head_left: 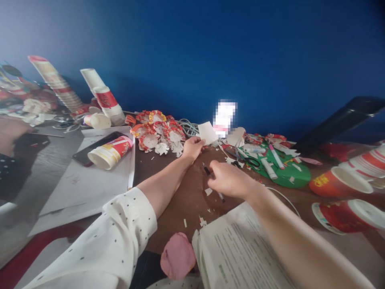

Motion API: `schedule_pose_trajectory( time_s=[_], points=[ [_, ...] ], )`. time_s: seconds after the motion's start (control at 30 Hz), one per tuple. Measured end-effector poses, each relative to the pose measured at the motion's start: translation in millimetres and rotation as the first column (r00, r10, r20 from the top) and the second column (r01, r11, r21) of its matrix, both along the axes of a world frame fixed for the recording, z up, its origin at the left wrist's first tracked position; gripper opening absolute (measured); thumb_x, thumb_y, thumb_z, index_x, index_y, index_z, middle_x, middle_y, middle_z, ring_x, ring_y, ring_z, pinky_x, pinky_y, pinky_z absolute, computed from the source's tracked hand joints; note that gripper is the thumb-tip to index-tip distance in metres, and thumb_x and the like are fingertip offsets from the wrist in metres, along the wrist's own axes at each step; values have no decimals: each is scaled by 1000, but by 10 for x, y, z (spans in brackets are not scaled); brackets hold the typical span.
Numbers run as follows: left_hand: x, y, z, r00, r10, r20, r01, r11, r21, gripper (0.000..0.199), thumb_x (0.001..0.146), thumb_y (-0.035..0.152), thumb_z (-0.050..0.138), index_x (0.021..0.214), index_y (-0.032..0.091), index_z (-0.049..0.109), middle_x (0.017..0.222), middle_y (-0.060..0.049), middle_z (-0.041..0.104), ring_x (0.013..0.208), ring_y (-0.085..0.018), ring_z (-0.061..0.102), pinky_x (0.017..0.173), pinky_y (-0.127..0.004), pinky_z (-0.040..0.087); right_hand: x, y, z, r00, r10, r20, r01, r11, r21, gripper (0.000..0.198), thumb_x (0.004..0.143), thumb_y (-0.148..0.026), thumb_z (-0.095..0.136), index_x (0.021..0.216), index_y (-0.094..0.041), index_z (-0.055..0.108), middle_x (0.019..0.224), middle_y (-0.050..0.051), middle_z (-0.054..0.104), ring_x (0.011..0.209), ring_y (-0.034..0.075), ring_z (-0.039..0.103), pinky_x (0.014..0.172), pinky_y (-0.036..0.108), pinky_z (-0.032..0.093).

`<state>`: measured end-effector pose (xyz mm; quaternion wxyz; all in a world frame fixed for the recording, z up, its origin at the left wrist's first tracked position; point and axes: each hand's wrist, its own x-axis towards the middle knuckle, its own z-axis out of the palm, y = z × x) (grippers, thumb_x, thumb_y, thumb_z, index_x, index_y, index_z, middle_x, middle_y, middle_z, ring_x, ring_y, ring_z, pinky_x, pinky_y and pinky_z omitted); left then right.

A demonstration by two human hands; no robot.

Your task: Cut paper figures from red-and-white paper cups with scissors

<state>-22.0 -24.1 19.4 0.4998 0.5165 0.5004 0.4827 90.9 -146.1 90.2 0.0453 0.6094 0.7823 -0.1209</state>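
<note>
My left hand [193, 147] pinches a small white piece of paper [207, 133] between thumb and fingers, above the brown tabletop [171, 200]. To its right, my right hand [228, 179] is closed around a dark pen [207, 170], whose two ends show beyond the fingers, close over the table. Several red and white flowers [159, 130], apparently cut from paper cups, lie in a pile left of the paper. Small white paper scraps [208, 192] are scattered below my right hand.
Stacked paper cups [105, 102] lean at the back left; a tipped cup [111, 152] lies by a phone [86, 148]. Right are a green disc [291, 174] with markers [276, 156], black-handled scissors [252, 161] and more cups [339, 180]. Printed sheets [240, 245] lie in front.
</note>
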Motion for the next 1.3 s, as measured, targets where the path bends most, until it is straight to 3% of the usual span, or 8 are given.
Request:
schedule_pose_trajectory(
  time_s=[0.2, 0.43, 0.6, 0.7, 0.8, 0.9, 1.1, 1.3],
  points=[
    [6, 3, 5, 999, -13, -39, 13, 1000, 16, 13, 80, 28, 61, 77, 16, 62, 55, 3, 56, 44, -8, 44, 45, -21, 33, 220, 129, 56, 999, -47, -18, 46, 999, -25, 30, 75, -26, 55, 103, -18, 61, 90, 8, 70, 74, 19, 62, 59, 27, 33],
    [-10, 15, -34, 996, -25, -90, 30, 998, 49, 16, 78, 32, 61, 75, 16, 62, 54, 3, 56, 45, -9, 45, 46, -21, 33, 221, 164, 2, 999, -34, -5, 34, 999, -20, 24, 74, -27, 57, 95, -18, 63, 90, 8, 71, 78, 21, 63, 59, 27, 35],
    [-1, 41, -90, 997, -40, -69, 44, 998, 48, 17, 78, 33, 61, 79, 17, 63, 57, 2, 58, 45, -8, 45, 47, -21, 34, 399, 223, 162, 987, -150, -51, 152, 988, 33, 23, 80, -35, 56, 94, -22, 67, 90, 5, 73, 77, 20, 64, 62, 27, 39],
    [8, 57, -111, 996, -37, -76, 40, 999, 35, 16, 78, 33, 61, 78, 17, 63, 58, 2, 58, 45, -8, 45, 47, -20, 34, 693, 348, 186, 952, -296, -83, 306, 937, 169, 22, 82, -39, 52, 88, -26, 70, 88, 3, 73, 79, 22, 64, 62, 29, 39],
    [15, 67, -125, 996, -27, -86, 31, 998, 48, 17, 78, 34, 62, 75, 17, 62, 57, 2, 58, 44, -8, 45, 47, -21, 35, 994, 497, 105, 878, -469, -93, 474, 830, 292, 26, 82, -40, 52, 93, -27, 71, 98, 5, 73, 86, 26, 65, 64, 31, 40],
    [14, 75, -132, 993, -30, -112, 35, 998, 49, 17, 78, 35, 61, 77, 18, 62, 56, 3, 58, 45, -9, 45, 48, -21, 35, 1159, 597, -27, 819, -568, -80, 563, 769, 304, 33, 81, -45, 53, 99, -26, 72, 104, 9, 72, 89, 30, 65, 65, 34, 42],
    [-9, 84, -125, 977, -32, -209, 54, 994, 100, 19, 77, 36, 61, 77, 18, 65, 57, 1, 59, 53, -12, 53, 56, -23, 38, 1167, 642, -226, 818, -574, 44, 552, 804, 222, 41, 81, -55, 51, 103, -29, 73, 112, 10, 70, 99, 32, 64, 72, 37, 45],
    [-21, 81, -118, 971, -43, -236, 71, 991, 115, 19, 77, 36, 61, 76, 18, 65, 58, 1, 60, 58, -14, 56, 60, -24, 40, 1175, 648, -226, 798, -600, 59, 586, 795, 156, 43, 80, -55, 53, 106, -28, 73, 116, 12, 68, 102, 32, 63, 73, 37, 45]
  ],
)
